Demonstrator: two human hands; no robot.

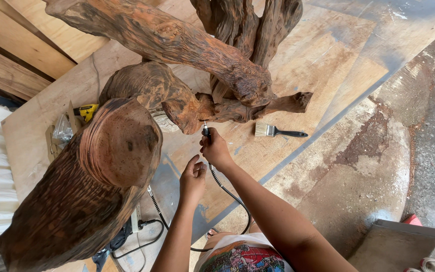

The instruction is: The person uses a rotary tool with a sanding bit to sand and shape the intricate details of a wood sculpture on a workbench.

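Setting: workshop corner with a large pale plywood sheet (328, 65) laid over a stained, patchy concrete floor (368, 166); plank offcuts lean at the far left.
Far left of the hands: a broad, dark brown carved trunk section with a dished, ridged top (112, 151), and beyond it a small yellow-and-black tool (87, 111) beside crumpled clear plastic.
Left hand (193, 177): empty, fingers loosely curled and half open, hovering just below and left of the right hand, touching nothing I can make out.
Workpiece: a gnarled reddish-brown driftwood root sculpture (177, 45), its knotty lower lobe directly above both hands.
Right hand (215, 149): wrapped firmly around a slim black rotary handpiece on a flexible shaft (206, 132), bit pointing up at the underside of the root; whether the bit touches the wood I cannot tell.
Cable: the black flexible shaft (227, 191) loops down from the right hand past the forearm.
Right of the hands: a flat paintbrush with pale bristles and black handle (278, 132) lying on the plywood, near but apart.
Doing it well, in my judgement: light pressure, the free hand braced against the wood for steadiness, the shaft kept in a gentle curve.
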